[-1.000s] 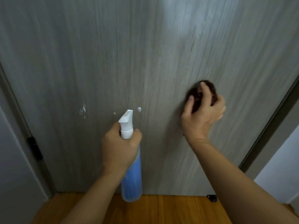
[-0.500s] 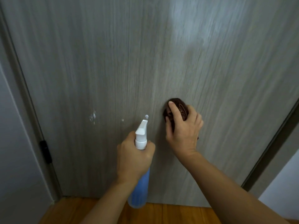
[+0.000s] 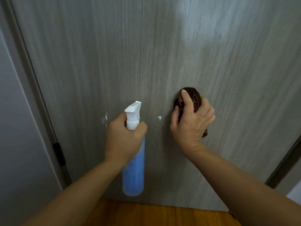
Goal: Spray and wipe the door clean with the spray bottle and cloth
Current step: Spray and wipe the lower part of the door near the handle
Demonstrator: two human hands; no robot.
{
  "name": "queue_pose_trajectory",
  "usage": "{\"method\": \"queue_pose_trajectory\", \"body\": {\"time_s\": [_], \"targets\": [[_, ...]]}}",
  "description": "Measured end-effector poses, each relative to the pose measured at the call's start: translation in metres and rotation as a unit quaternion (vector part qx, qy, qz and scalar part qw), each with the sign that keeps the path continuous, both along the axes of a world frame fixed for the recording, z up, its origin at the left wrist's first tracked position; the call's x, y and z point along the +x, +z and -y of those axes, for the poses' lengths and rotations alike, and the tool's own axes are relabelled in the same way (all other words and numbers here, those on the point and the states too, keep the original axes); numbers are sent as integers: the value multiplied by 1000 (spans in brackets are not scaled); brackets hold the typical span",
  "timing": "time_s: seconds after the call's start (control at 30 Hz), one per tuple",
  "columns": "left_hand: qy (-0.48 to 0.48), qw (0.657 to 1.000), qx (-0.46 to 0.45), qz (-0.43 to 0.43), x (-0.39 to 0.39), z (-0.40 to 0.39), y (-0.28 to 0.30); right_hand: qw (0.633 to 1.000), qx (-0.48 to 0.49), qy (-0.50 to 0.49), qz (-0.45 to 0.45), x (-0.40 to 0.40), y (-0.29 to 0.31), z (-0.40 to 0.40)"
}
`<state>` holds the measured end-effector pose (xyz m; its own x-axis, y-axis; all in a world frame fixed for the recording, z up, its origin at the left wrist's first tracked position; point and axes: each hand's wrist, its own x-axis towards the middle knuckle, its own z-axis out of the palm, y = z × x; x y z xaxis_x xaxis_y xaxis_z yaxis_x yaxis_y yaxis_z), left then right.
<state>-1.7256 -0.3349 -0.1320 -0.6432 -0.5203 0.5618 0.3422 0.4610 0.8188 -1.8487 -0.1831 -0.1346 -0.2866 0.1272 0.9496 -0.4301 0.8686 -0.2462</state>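
The left hand point(image 3: 125, 137) covers the spray bottle's point(image 3: 134, 170) neck and trigger, the right hand point(image 3: 192, 123) hides most of the bunched brown cloth point(image 3: 193, 98), the door point(image 3: 146, 54) runs past the top edge, and both forearms are cut off below.

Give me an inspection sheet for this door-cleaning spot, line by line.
Surface: grey wood-grain door, white foam splat and small foam dot unwiped.
Job's things: spray bottle, blue liquid inside, white nozzle aimed at the door; dark brown cloth bunched against the door.
Clutter: nothing seen.
Grippers: left hand grips the bottle neck; right hand holds the cloth on the door.
Cables: nothing seen.
Surroundings: black hinge on the left frame, wooden floor below, pale wall to the left.
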Motion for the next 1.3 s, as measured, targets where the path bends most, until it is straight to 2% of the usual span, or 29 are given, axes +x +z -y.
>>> {"method": "queue_pose_trajectory", "body": {"time_s": [0.1, 0.23, 0.37, 0.5, 0.6, 0.77, 0.9, 1.07, 1.13, 1.23, 1.3], "targets": [[9, 999, -37, -11, 3, 29, 19, 997, 78, 15, 16, 10, 4, 30], [-8, 999, -49, -14, 13, 61, 14, 994, 71, 72, 43, 24, 4, 33], [-16, 998, -53, -23, 19, 91, 4, 991, 22, 131, -9, 23, -2, -3], [-10, 999, -28, -46, 18, 115, 1, 992, -111, 59, -20, 20, -15, -5], [3, 998, -9, -64, 18, 129, -2, 990, -143, 5, 13, 18, -27, 26], [35, 997, -7, -67, 18, 142, -10, 989, -145, -15, 12, 18, -56, 79], [29, 997, -47, -51, 19, 137, -23, 996, -72, 37, 26, 33, -84, 113], [0, 998, -46, -36, 17, 124, -42, 994, -52, 90, 31, 39, -75, 90], [-26, 998, -39, -33, 18, 121, -45, 990, -109, 82, 30, 40, -64, 73], [-41, 998, -46, -29, 16, 121, -48, 967, -248, 43, 28, 30, -38, 52], [-44, 998, -45, -26, 14, 118, -47, 964, -262, 24, 35, 25, -25, 48]]}}
